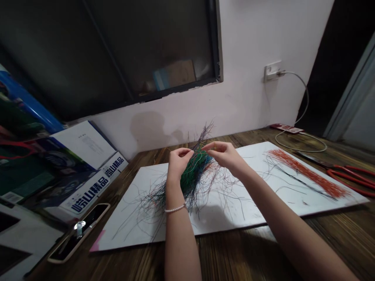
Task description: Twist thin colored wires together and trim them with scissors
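Thin green wires (195, 175) pinched by the left hand (179, 162) and right hand (221, 153) above a white board (254, 166), near a box (88, 199) printed 崂山精品 on a wood counter (249, 253).

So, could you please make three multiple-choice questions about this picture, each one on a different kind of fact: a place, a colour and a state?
1. Where is the bunch of thin green and blue wires?
A) Hanging from the window frame
B) Between the left hand and right hand, above the white board
C) On the floor

2. What colour is the long strip of wires on the board?
A) Green
B) White
C) Red-orange

3. What is the state of the white cable at the wall socket?
A) Plugged in
B) Cut in two
C) Coiled in a box

Answers:
1 B, the wires rise between both hands over the board.
2 C, the strip shows red-orange.
3 A, its plug sits in the socket.
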Action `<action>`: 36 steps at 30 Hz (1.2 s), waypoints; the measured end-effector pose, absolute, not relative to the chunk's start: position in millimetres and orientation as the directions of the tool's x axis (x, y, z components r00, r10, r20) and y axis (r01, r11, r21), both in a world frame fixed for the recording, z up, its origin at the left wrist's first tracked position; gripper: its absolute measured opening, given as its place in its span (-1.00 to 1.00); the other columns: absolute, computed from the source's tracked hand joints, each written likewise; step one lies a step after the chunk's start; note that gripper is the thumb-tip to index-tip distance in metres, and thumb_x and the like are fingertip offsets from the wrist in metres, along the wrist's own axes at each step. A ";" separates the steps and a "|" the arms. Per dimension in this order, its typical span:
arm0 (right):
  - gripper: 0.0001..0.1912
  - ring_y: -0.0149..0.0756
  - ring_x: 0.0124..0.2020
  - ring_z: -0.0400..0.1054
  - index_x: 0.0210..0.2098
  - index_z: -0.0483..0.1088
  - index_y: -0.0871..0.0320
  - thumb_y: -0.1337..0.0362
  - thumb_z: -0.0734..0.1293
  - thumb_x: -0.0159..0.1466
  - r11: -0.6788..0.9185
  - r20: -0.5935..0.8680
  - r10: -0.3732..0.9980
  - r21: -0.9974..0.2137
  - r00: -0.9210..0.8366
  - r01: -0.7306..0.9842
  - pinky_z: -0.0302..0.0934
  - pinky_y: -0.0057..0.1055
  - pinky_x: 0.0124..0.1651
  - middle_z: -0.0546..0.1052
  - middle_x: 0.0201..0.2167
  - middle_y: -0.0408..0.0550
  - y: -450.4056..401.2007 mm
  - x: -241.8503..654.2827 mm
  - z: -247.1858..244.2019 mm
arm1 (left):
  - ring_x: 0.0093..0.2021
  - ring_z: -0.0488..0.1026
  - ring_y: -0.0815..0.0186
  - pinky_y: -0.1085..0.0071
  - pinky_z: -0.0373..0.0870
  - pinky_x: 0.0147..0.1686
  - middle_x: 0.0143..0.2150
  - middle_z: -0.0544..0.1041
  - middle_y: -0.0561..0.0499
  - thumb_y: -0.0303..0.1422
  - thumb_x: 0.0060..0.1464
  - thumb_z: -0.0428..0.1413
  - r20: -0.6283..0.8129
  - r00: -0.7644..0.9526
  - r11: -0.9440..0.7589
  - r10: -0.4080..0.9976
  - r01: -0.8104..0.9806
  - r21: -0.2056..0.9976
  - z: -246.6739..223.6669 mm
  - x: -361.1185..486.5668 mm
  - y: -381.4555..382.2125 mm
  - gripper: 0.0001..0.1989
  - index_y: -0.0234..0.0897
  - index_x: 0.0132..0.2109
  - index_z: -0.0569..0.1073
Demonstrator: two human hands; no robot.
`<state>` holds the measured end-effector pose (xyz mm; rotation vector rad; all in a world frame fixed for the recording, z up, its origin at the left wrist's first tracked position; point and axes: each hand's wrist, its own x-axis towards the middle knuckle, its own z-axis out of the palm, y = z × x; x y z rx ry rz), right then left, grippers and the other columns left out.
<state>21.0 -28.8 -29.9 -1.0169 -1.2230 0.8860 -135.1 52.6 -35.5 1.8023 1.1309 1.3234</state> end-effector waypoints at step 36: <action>-0.73 -0.49 -0.61 0.12 -0.37 0.52 0.22 0.53 0.28 -0.04 0.246 0.337 0.940 -0.770 0.048 0.588 -0.04 -0.51 -0.50 0.33 -0.67 -0.21 3.0 14.3 -73.2 | -0.47 0.45 0.37 0.46 0.35 -0.39 -0.49 0.52 -0.02 -0.42 -0.07 0.14 0.366 0.269 -0.414 0.891 0.148 0.898 -39.5 -127.4 54.2 -0.93 -0.35 -0.41 0.45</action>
